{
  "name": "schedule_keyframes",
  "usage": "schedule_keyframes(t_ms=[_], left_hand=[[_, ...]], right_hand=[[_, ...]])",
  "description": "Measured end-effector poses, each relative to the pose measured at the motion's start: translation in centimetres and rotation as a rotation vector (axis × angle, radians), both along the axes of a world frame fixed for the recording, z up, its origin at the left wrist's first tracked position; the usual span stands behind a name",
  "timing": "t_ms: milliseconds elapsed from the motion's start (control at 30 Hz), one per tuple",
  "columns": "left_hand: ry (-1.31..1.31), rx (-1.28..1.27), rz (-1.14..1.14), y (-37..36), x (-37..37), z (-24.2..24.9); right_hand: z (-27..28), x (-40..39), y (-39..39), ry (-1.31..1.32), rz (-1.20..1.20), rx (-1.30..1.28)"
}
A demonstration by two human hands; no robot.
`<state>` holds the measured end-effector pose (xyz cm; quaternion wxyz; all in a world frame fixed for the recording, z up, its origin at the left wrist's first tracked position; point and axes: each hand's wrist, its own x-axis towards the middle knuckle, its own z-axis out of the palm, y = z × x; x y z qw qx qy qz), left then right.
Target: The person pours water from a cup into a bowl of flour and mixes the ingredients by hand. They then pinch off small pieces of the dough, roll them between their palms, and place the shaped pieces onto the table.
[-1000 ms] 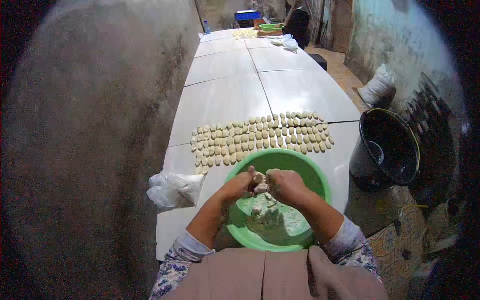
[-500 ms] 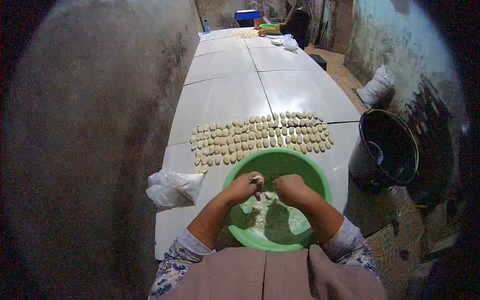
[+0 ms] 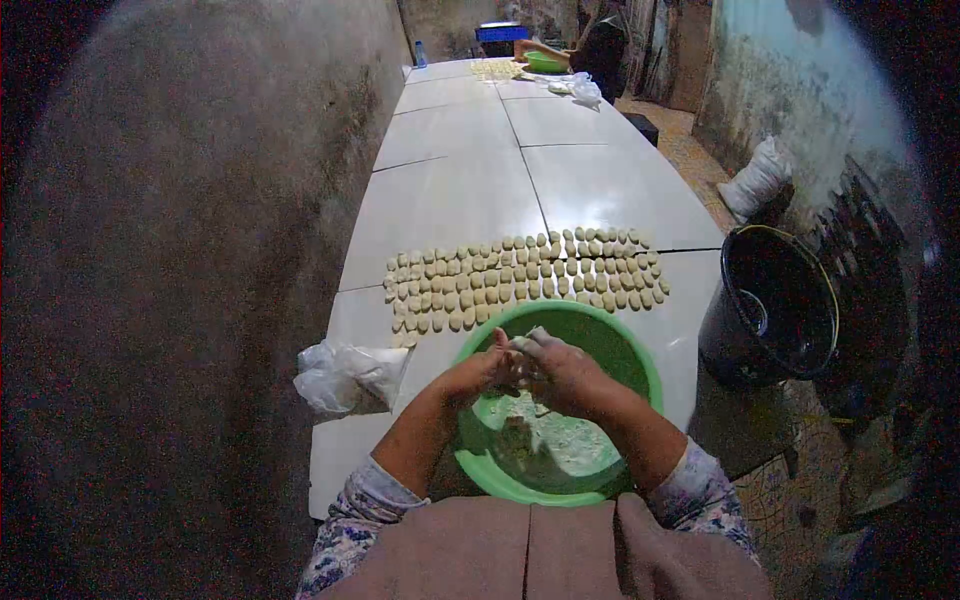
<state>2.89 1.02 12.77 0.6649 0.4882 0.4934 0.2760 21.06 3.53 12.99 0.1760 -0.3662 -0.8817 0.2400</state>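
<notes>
My left hand (image 3: 482, 372) and my right hand (image 3: 567, 373) meet above a wide green basin (image 3: 655, 375). Both are closed in toward each other, fingers curved, around what seems a small pale lump of dough, mostly hidden by the fingers. White powder coats the fingertips of my right hand. Inside the basin, loose white flour (image 3: 575, 445) covers part of the bottom, beneath my hands. Just beyond the rim, rows of small oval dough pieces (image 3: 490, 278) lie on the white tabletop (image 3: 450, 210).
A clear plastic bag of white stuff (image 3: 350, 375) lies left of the basin. To the right stands a black bucket (image 3: 735, 330), with a white sack (image 3: 757, 180) behind it. At the far end, another person (image 3: 598, 50) works by a second green basin (image 3: 546, 62).
My hands were apart over the basin, the left one with a pale lump at its fingers; now they are together. The far person's arm has shifted over the other basin.
</notes>
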Motion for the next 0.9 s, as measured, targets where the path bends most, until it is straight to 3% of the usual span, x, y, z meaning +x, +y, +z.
schedule_keyframes(t_ms=[67, 100, 267, 333, 400, 467, 533, 600, 667, 767, 867, 900], left_hand=[[0.032, -0.066, -0.084, 0.0, 0.0, 0.5], [-0.098, -0.041, -0.034, 0.6, -0.3, -2.3], [-0.029, 0.0, -0.146, 0.5, -0.7, -1.2], [-0.302, 0.081, -0.099, -0.1, -0.4, -1.2], [-0.366, 0.072, -0.177, 0.7, -1.3, -3.1], [-0.285, 0.065, -0.121, 0.4, -1.1, -2.2], [-0.302, 0.07, -0.133, 0.6, -1.2, -1.9], [-0.343, 0.072, -0.158, 0.8, -1.2, -1.9], [-0.432, 0.046, -0.128, 1.4, -1.0, -4.0], [-0.074, 0.206, 0.037, 1.8, -0.6, -4.2], [-0.034, 0.14, 0.18, 1.7, -0.2, -3.2], [-0.069, 0.154, 0.207, 2.6, -0.7, -5.2]], right_hand=[[-0.9, -0.4, 0.5, -0.066, 0.122, 0.148], [-1.5, -0.5, 0.8, -0.046, 0.124, 0.149], [-1.4, -0.6, 0.5, -0.014, 0.09, 0.293], [-1.3, -0.9, 0.0, 0.068, 0.098, 0.488], [0.1, -0.8, -0.6, 0.061, 0.099, 0.453], [1.3, -0.7, -1.1, -0.142, 0.035, 0.271], [1.5, -0.6, -1.1, -0.121, 0.05, 0.256], [0.0, -0.5, -1.0, 0.008, -0.021, 0.414], [-0.5, -0.8, -0.6, 0.068, -0.033, 0.405], [0.8, -0.8, -0.7, 0.048, -0.073, 0.263], [1.8, -0.6, -0.8, -0.049, -0.034, 0.152], [2.0, -0.6, -1.0, -0.006, -0.039, 0.212]])
